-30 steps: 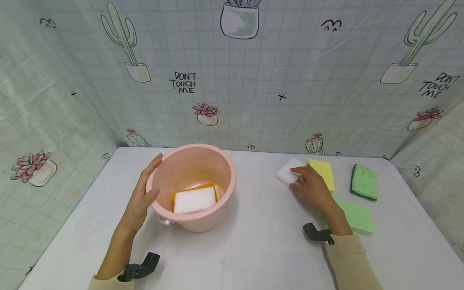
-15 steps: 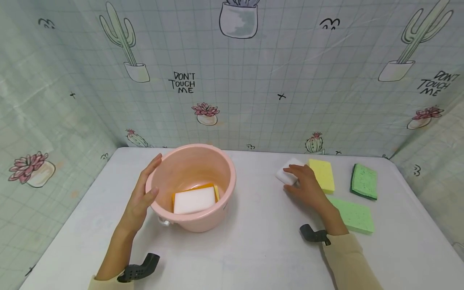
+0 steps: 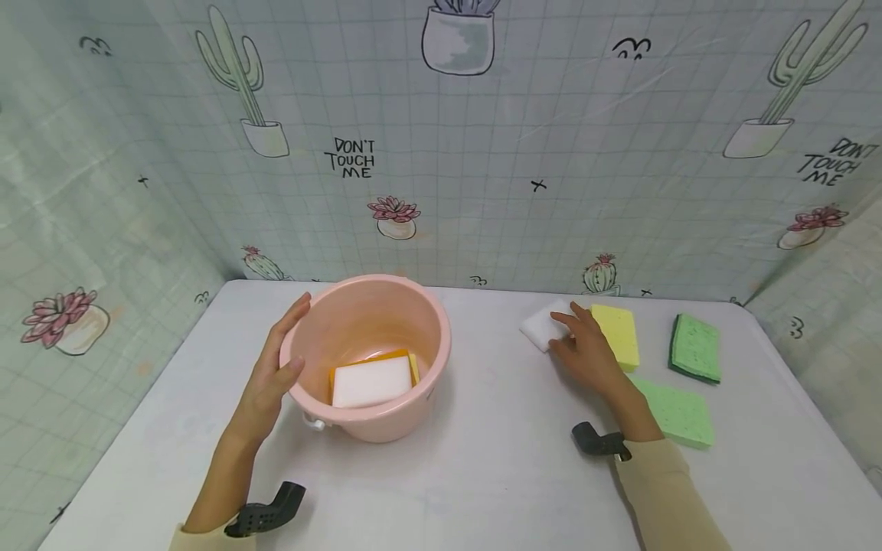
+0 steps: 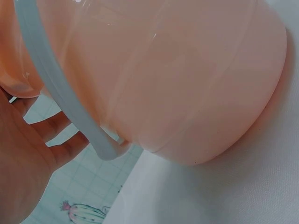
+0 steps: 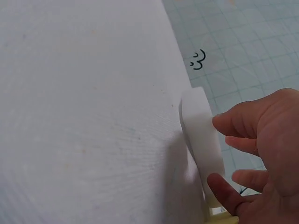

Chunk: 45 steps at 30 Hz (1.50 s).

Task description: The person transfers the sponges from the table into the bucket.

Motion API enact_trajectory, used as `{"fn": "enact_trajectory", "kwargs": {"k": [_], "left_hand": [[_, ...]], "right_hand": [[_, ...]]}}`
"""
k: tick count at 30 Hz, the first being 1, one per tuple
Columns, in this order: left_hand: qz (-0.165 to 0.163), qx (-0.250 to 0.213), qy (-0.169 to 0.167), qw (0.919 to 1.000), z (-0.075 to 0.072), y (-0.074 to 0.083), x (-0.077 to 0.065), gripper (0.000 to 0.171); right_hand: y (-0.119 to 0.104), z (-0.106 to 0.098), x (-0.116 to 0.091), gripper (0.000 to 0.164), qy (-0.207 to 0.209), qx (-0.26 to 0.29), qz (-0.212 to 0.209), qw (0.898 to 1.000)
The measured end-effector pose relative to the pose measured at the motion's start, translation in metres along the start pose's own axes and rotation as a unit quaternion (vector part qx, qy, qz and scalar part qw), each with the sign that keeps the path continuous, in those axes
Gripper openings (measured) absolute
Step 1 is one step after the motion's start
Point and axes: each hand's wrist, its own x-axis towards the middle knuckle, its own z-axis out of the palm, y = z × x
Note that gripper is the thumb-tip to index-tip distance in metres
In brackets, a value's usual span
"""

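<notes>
A pink bucket point(image 3: 406, 413) stands left of centre on the white table, a white sponge point(image 3: 372, 381) lying over orange and yellow pieces inside it. My left hand point(image 3: 265, 383) rests against the bucket's left side, fingers fairly straight along the rim; in the left wrist view the hand point(image 4: 23, 163) is behind the pale handle point(image 4: 51, 79). Another white sponge point(image 3: 540, 327) lies flat right of the bucket. At its right side my right hand point(image 3: 592, 352) has spread fingers, fingertips at the sponge's edge; the right wrist view shows them beside the sponge point(image 5: 201, 135).
Just right of the right hand lies a yellow sponge point(image 3: 616, 337). A light green sponge point(image 3: 675, 413) sits partly behind the forearm. A green sponge with a dark underside point(image 3: 694, 348) is farther right. A printed curtain point(image 3: 482, 191) rises behind the table.
The right hand shifted left over the white sponge, then back a little to the right, uncovering more of it. The sponge sits slightly farther left. The left hand and bucket have not moved.
</notes>
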Motion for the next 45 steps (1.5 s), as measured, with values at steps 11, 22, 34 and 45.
{"fn": "enact_trajectory", "kwargs": {"k": [11, 22, 34, 45], "left_hand": [[0.01, -0.008, -0.014, 0.9998, -0.002, -0.004, 0.0, 0.061], [0.01, -0.007, -0.011, 0.9999, -0.002, -0.002, 0.0, 0.06], [0.011, -0.013, -0.008, 0.9998, -0.001, -0.001, 0.0, 0.06], [0.016, -0.01, -0.01, 0.9998, -0.001, -0.003, 0.0, 0.061]], "right_hand": [[0.003, -0.004, -0.001, 0.049, -0.004, 0.017, -0.001, 1.0], [-0.001, -0.009, -0.006, 0.064, -0.053, 0.016, -0.032, 0.998], [0.0, -0.001, -0.006, 0.065, -0.086, 0.069, -0.05, 0.993], [-0.001, 0.009, -0.005, 0.068, -0.077, 0.063, -0.058, 0.993]]}}
